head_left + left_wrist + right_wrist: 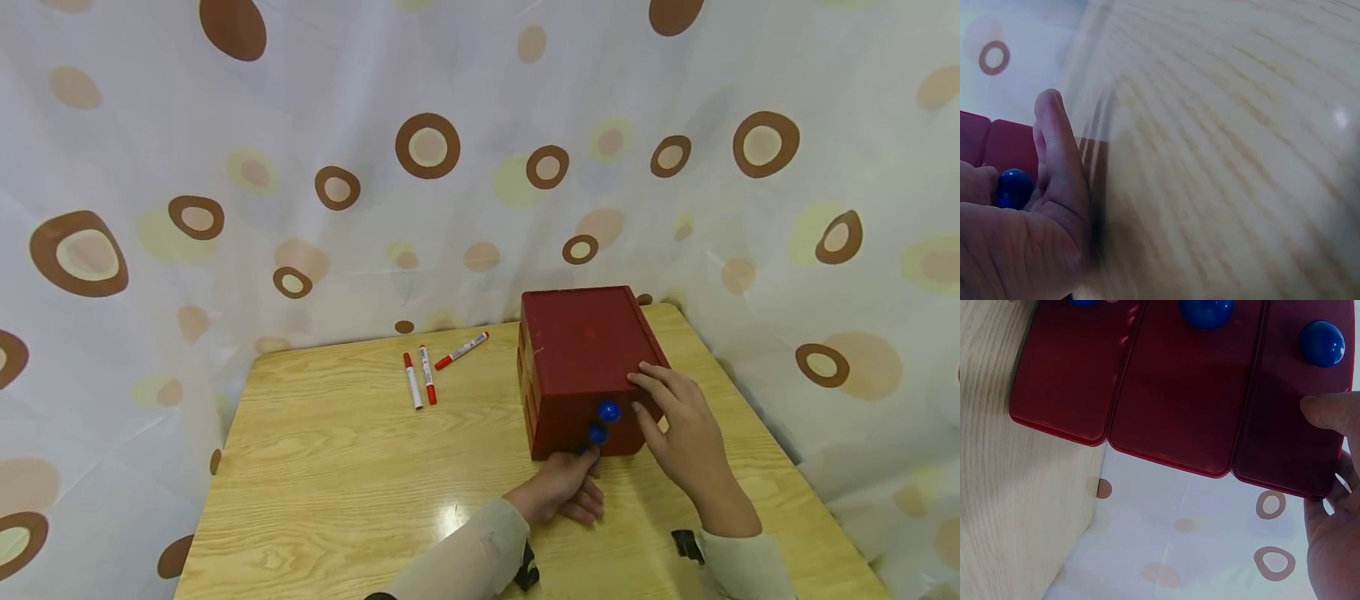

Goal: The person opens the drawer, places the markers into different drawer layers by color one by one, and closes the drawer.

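low and right of centre in the head view, the red drawer box (585, 367) stands on the tabletop (337, 483) with its blue knobs facing the person, the left hand (566, 492) pinching the lowest knob (597, 434) from just below, the right hand (675, 425) resting open-fingered on the box's near right corner.

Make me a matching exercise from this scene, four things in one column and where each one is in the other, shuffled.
Things:
1. left hand
2. right hand
3. markers
4. chest

Places:
A. lying left of the chest
B. at the lowest blue knob
C. on the table's far right part
D. on the chest's top right front corner

Pairs: 1-B, 2-D, 3-A, 4-C
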Demonstrator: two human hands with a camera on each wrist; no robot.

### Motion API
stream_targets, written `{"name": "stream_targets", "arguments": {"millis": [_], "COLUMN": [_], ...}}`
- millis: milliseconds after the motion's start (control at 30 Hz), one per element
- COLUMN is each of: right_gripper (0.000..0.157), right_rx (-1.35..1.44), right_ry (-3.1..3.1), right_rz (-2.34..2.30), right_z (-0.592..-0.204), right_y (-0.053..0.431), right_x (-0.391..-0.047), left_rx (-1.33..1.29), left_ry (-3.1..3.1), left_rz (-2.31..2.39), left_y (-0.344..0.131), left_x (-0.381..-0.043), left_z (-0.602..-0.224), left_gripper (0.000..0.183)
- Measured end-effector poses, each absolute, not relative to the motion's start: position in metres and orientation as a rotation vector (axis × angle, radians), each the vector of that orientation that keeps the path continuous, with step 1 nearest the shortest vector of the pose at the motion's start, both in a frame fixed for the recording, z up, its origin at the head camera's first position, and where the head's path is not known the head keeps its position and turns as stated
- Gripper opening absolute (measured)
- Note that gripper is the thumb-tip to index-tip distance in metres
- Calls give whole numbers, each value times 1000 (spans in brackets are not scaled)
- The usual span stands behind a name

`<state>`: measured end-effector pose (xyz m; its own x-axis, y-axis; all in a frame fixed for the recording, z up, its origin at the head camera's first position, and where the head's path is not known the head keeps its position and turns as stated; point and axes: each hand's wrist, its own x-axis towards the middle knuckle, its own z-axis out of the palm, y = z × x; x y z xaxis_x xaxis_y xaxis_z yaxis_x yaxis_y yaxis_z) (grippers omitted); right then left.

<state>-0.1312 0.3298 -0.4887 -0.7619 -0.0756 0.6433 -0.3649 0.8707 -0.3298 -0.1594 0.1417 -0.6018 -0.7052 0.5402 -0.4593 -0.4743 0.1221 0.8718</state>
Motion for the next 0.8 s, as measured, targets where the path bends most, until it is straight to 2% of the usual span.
{"name": "stream_targets", "arguments": {"millis": [800], "right_gripper": [45], "right_rx": [314], "right_ry": [-2383], "right_rz": [593], "right_z": [-489], "right_y": [329], "right_x": [-130], "left_rx": [124], "left_ry": [1671], "left_rz": [1656], "left_y": [140], "left_x": [-150], "left_z": [-603], "left_gripper": [51]}}
